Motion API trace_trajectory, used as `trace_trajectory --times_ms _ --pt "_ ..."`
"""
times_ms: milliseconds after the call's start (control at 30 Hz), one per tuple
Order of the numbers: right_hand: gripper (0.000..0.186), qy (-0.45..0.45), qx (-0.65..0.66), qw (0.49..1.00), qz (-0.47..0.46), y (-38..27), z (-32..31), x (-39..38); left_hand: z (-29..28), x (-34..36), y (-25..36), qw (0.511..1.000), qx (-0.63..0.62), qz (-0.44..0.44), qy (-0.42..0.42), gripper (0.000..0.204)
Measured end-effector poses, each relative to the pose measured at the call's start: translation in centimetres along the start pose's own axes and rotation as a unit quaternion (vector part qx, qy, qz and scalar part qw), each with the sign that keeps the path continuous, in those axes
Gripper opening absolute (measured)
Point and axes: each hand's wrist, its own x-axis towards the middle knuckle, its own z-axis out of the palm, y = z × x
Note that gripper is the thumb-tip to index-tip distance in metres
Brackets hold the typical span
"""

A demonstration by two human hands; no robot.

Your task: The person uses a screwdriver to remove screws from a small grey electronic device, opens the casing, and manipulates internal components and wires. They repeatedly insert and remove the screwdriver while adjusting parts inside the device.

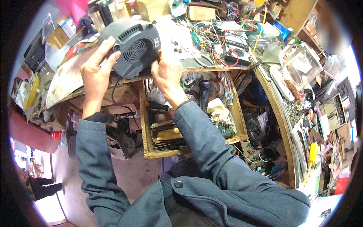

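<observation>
Both hands hold a dark grey appliance base (pixel 124 66) tilted up, its underside toward me. A round slotted vent, a curved side vent, small feet and a white label show on it. My left hand (pixel 95 77) grips its left edge, thumb and fingers pressed at a foot. At the right edge, my right hand (pixel 168 73) is closed on the rim, its fingertips partly hidden. A black power cord (pixel 115 99) hangs from the base past the table edge. What the base belongs to cannot be told for sure.
Below my right forearm an open wooden drawer (pixel 240 130) holds tools, bags and papers. Tangled wires (pixel 219 45) and a black meter-like box (pixel 237 57) lie on the worktop to the right. Small dark parts (pixel 177 47) sit beside the base. Cluttered shelving curves along the right.
</observation>
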Motion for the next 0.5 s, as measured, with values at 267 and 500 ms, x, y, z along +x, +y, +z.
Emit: trace_trajectory --times_ms 267,500 --pt "0.021 -0.001 0.014 1.000 0.012 0.4 0.5 0.0 0.0 -0.1 0.2 1.000 -0.002 -0.016 -0.002 0.045" --pt "0.023 -0.048 0.065 0.996 -0.027 1.6 -0.4 0.5 0.5 0.0 0.9 0.999 -0.029 -0.023 0.005 0.044"
